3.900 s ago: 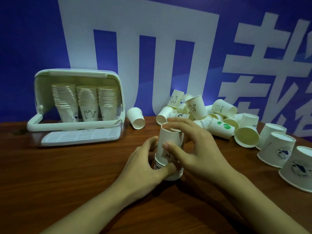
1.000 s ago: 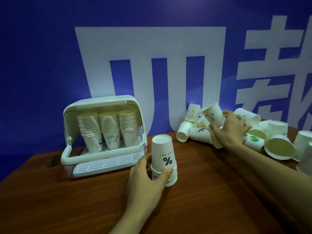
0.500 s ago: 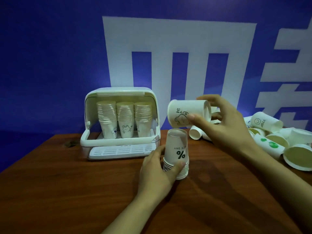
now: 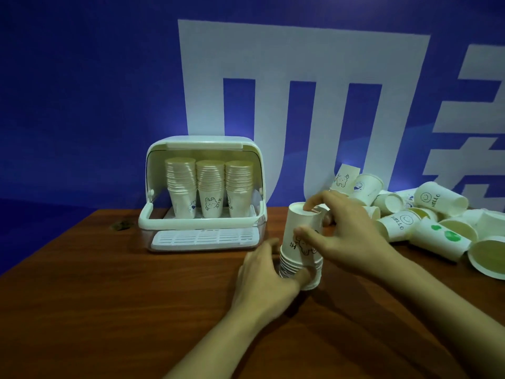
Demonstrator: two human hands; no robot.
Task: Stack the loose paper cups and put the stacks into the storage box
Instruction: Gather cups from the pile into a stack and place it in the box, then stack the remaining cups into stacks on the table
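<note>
- The wooden table (image 4: 109, 310) carries everything; the work is judged to be well past its start but not near its end.
- The storage box (image 4: 202, 187) stands at about ten o'clock from the hands, with its lid raised. Three tall stacks (image 4: 209, 187) are already set upright inside it, side by side, mouths up. That portion can be counted as done.
- A pile of loose paper cups (image 4: 426, 214) lies at about two o'clock, against the blue wall. Most are tipped on their sides, and a good many are left to be gathered.
- A fourth, shorter stack (image 4: 300, 266) is being built upside down on the table in front of the person, rims downward. It has not yet been put into the box.
- The left hand (image 4: 262, 277) is curled round the lower rims of this stack, steadying it.
- The right hand (image 4: 347, 239) grasps the topmost cup (image 4: 302, 231), thumb on its side and a fingertip on its upturned base, apparently seating it.
- What remains is judged to be more stacking, then the transfer of this stack to the box.
</note>
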